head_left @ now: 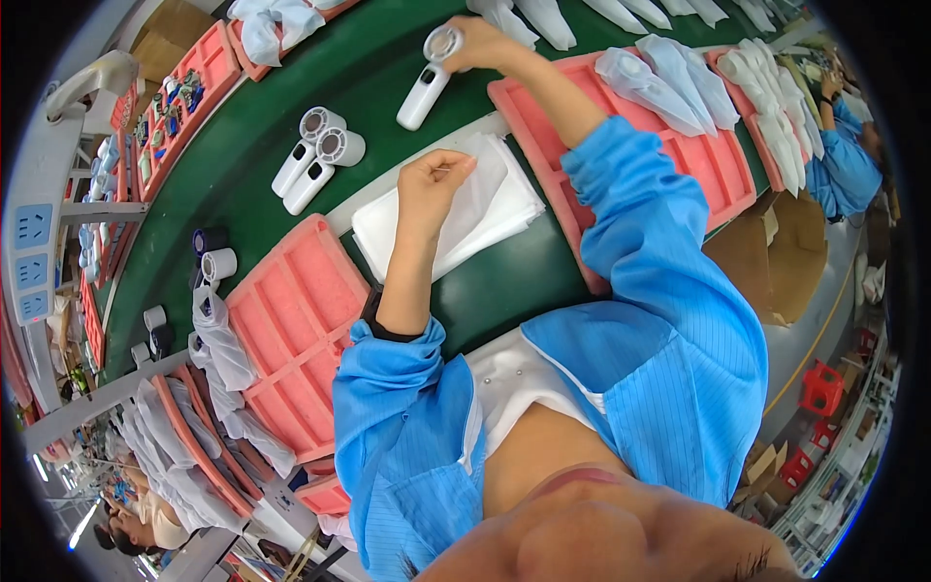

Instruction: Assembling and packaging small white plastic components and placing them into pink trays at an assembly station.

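My right hand (477, 45), reaching to the far side of the green work surface, is closed around the round head of a white handheld fan (421, 99). The fan's handle slants down toward me. My left hand (433, 190) pinches the edge of a thin translucent white bag (479, 186), lifting it from a stack of flat white bags (501, 225). Two more white handheld fans (308, 173) lie side by side to the left of the stack.
Pink divided trays flank the bags, one on the left (291, 325) and one on the right (708, 184) bearing wrapped items (669, 82). Dark and white fans (215, 260) stand at the left. A cardboard box (771, 254) sits at the right, near another person's blue sleeve (846, 173).
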`<state>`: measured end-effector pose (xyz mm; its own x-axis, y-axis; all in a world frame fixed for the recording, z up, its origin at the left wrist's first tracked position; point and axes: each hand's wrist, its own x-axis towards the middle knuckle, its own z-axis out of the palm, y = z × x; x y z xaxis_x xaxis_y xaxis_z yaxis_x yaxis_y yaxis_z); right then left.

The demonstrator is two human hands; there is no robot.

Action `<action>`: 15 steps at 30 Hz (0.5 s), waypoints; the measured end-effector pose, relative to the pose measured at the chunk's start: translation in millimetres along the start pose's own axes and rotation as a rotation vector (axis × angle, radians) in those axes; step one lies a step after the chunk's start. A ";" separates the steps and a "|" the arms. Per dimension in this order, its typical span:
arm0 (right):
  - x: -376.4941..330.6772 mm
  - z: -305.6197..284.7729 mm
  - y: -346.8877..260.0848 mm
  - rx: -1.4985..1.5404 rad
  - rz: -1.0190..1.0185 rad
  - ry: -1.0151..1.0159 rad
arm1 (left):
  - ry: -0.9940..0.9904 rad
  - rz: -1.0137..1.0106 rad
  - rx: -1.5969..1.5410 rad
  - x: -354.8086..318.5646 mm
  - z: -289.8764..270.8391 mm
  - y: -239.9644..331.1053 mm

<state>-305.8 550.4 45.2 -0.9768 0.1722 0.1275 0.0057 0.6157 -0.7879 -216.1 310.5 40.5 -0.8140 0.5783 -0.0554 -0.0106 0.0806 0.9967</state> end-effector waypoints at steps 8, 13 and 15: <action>-111.0 -101.1 -128.6 0.148 -0.260 0.229 | 0.146 -0.029 -0.221 -6.1 -15.1 40.2; -125.9 -60.2 -111.9 -0.025 -0.361 0.075 | 0.266 0.057 -0.407 -17.2 -29.4 46.8; -129.6 -40.8 -116.8 0.027 -0.392 0.076 | 0.294 0.085 -0.444 -18.2 -23.4 55.2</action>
<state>-171.1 487.5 145.3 -0.8851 -0.0141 0.4651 -0.3706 0.6257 -0.6864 -215.5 285.4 97.9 -0.9501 0.3114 -0.0179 -0.1304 -0.3447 0.9296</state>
